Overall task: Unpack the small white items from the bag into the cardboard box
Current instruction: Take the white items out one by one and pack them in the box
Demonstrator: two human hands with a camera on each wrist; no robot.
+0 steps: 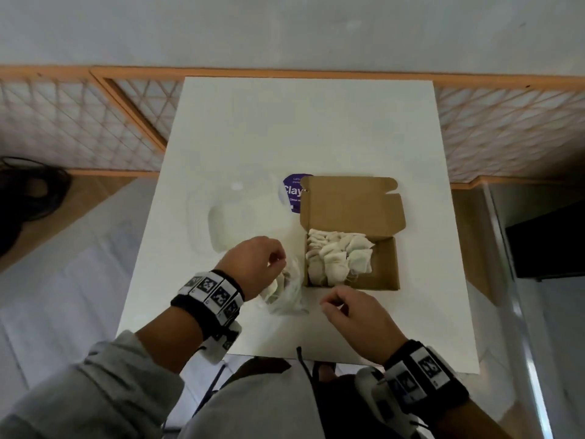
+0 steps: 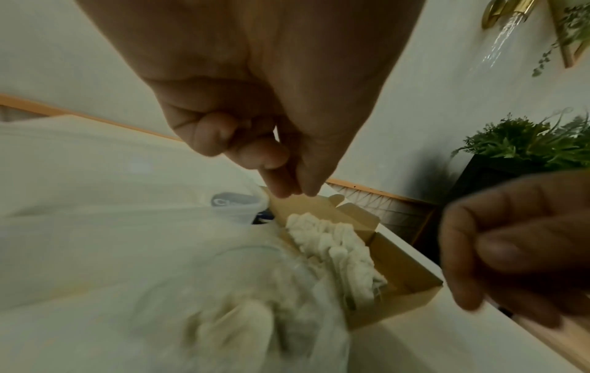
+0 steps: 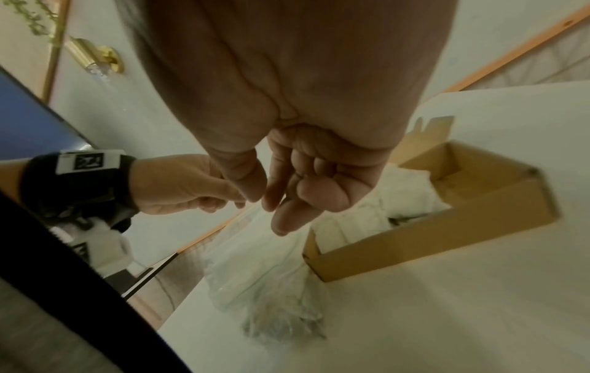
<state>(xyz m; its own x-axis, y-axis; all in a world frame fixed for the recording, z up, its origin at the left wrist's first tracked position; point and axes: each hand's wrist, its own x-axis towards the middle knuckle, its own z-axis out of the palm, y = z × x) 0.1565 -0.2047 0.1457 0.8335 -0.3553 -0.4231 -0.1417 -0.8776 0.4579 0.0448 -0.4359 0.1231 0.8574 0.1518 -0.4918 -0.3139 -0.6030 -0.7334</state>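
A cardboard box [image 1: 383, 267] [image 2: 408, 277] [image 3: 431, 242] lies open on the white table, its left part filled with several small white pouches [image 1: 338, 258] [image 2: 335, 247] [image 3: 408, 191]. Just left of it a clear plastic bag [image 1: 288, 296] [image 2: 223, 315] [image 3: 271, 290] holds more white pouches [image 1: 272, 293]. My left hand [image 1: 278, 264] [image 2: 287, 189] [image 3: 236, 202] pinches the bag's top and holds it up. My right hand [image 1: 326, 307] [image 3: 262, 202] [image 2: 472, 277] hovers near the box's front left corner, close to the bag's mouth. Its fingers are curled and I see nothing in them.
Behind the bag lies clear plastic packaging [image 1: 228, 223] with a purple label [image 1: 294, 191] partly behind the box lid. The table's front edge [image 1: 316, 359] runs just below my wrists. A potted plant [image 2: 527, 143] stands off to the right.
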